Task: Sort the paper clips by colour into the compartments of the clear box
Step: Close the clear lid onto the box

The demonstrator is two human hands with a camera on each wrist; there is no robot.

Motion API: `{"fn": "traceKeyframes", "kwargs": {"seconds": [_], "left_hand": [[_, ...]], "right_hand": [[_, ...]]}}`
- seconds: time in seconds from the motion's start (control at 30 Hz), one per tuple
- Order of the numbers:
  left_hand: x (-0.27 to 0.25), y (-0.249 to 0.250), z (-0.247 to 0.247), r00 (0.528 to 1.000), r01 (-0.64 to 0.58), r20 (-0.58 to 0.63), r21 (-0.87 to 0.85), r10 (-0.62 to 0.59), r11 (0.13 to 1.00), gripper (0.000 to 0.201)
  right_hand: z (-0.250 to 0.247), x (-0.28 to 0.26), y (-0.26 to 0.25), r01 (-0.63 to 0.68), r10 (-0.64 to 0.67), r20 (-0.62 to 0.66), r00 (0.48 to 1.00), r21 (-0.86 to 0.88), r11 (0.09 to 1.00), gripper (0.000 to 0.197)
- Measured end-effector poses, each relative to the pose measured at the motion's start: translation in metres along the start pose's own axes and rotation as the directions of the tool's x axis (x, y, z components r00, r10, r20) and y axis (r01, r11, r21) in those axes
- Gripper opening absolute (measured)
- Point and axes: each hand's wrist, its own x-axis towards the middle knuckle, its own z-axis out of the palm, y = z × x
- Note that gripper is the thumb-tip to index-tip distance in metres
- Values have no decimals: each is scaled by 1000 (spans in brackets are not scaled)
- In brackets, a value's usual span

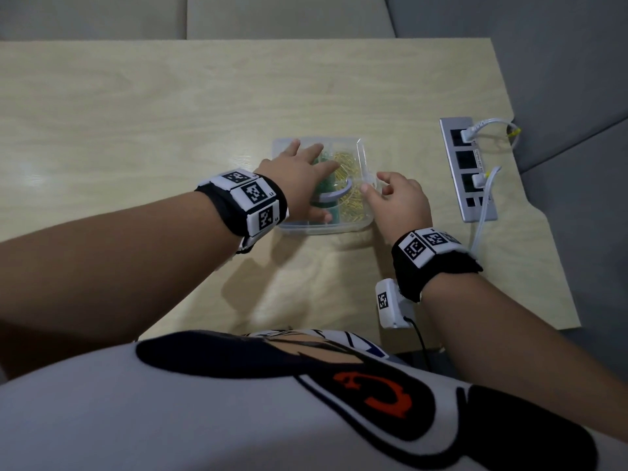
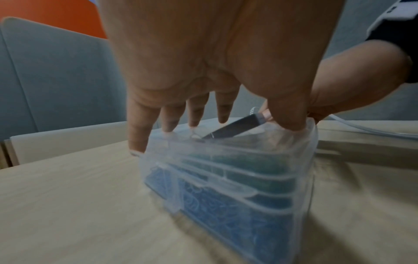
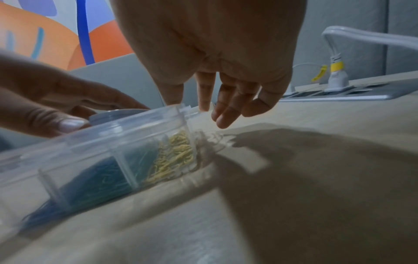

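Both hands sit at the box (image 1: 361, 223) in the head view. Left hand (image 1: 299, 178) lies flat over the box's left and middle part, fingers spread and straight, pressing on the lid. Right hand (image 1: 401, 198) is at the box's right edge, fingers loosely bent, thumb and forefinger at the clear latch tab there; whether they truly pinch it I cannot tell. The box rests on the surface (image 1: 136, 113), a little right of centre, with yellow clips (image 1: 351, 195) in its right compartment and green clips (image 1: 323, 188) just left of them under the left hand. A grey handle (image 1: 331, 196) curves across the lid. A socket strip (image 1: 467, 168) lies well to the right, with white cables plugged in.

From the left wrist, the left hand (image 2: 203, 62) reaches down, fingertips (image 2: 137, 142) straight, touching the far side of the box (image 2: 226, 178). Blue clips (image 2: 214, 214) fill the near compartment.

From the right wrist, the right hand (image 3: 226, 71) hangs over the box's (image 3: 101, 142) right end, fingers (image 3: 228, 114) relaxed, the thumb tip at the box's top corner. Yellow clips (image 3: 174, 157) lie at that end, with green and then blue clips to their left.
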Motion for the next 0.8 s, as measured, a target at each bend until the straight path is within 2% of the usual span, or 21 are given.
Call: {"fn": "traceKeyframes", "kwargs": {"seconds": [0.47,0.6,0.8], "left_hand": [[0,-2,1,999,-41,-12,24,41,999,91],[2,-3,2,999,-26,19,-2,26,1000,92],[0,-2,4,1000,-9,-2,-31,9,999,91]], "right_hand": [[4,5,2,-40,39,35,999,40,998,41],[3,6,-1,-16,16,20,1000,15,1000,41],[-3,3,-4,8,-5,65,998,-59,998,45]]}}
